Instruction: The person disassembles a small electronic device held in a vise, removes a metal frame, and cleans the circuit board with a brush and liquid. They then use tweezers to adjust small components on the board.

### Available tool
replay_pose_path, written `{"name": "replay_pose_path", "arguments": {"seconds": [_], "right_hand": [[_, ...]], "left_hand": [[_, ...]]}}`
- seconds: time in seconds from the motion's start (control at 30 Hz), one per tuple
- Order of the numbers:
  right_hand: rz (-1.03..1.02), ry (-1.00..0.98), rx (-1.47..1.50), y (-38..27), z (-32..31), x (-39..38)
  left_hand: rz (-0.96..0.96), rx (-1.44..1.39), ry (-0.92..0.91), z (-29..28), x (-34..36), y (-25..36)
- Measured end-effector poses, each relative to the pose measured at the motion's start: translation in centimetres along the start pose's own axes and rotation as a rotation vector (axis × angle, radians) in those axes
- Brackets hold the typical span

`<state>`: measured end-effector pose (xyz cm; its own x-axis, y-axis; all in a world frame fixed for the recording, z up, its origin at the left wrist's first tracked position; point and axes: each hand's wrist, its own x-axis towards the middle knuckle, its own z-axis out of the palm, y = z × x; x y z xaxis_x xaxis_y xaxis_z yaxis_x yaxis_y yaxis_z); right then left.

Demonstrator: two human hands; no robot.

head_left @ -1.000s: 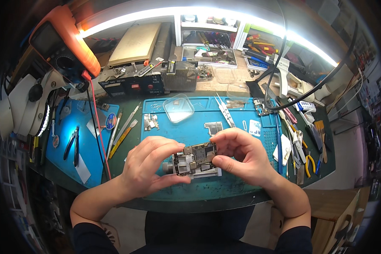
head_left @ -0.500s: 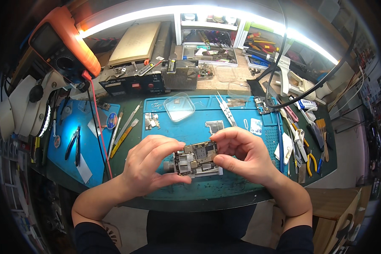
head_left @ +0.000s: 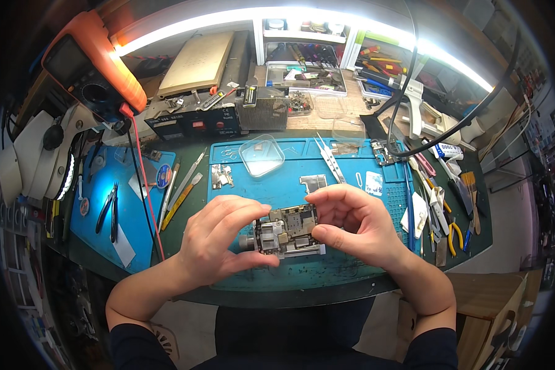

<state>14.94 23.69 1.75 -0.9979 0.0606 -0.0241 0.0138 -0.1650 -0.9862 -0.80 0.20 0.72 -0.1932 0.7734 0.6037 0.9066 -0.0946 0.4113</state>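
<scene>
A small dark circuit board [head_left: 293, 225] sits on a metal clamp fixture [head_left: 302, 250] with a knurled knob at its left, over the blue silicone mat [head_left: 259, 185]. My left hand [head_left: 219, 237] grips the board and fixture from the left, thumb below and fingers at the upper left corner. My right hand [head_left: 357, 228] grips the right end between thumb and curled fingers. Behind them lie a clear plastic box [head_left: 262, 157], silver tweezers [head_left: 330, 160], a metal shield piece [head_left: 313, 182] and small metal parts [head_left: 222, 177].
An orange multimeter [head_left: 123, 74] and a white lamp [head_left: 43, 154] stand at left; pliers [head_left: 110, 209] lie on another blue mat. Hand tools [head_left: 438, 203] crowd the right, under a looping black cable [head_left: 462, 135]. Equipment [head_left: 191, 120] and trays [head_left: 305, 77] line the back.
Both hands keep their hold on the board and fixture, with only a very slight shift. The view has moved slightly; nothing else has visibly moved.
</scene>
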Motion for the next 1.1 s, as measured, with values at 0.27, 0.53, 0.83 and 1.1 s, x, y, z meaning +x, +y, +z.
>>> {"name": "replay_pose_path", "arguments": {"seconds": [0.27,0.53,0.83,1.1], "right_hand": [[0.005,0.002,-0.025,0.05,0.0,-0.01],[-0.006,-0.005,-0.03,0.07,-0.06,-0.05],[-0.024,-0.002,-0.02,0.04,-0.05,-0.04],[-0.011,-0.006,-0.006,-0.07,-0.27,-0.13]], "left_hand": [[-0.085,-0.041,0.009,0.05,-0.1,0.27],[-0.071,-0.026,0.009,0.09,-0.24,0.0],[-0.066,-0.017,0.01,0.2,-0.27,0.05],[-0.054,-0.003,0.009,0.26,-0.17,-0.04]]}}
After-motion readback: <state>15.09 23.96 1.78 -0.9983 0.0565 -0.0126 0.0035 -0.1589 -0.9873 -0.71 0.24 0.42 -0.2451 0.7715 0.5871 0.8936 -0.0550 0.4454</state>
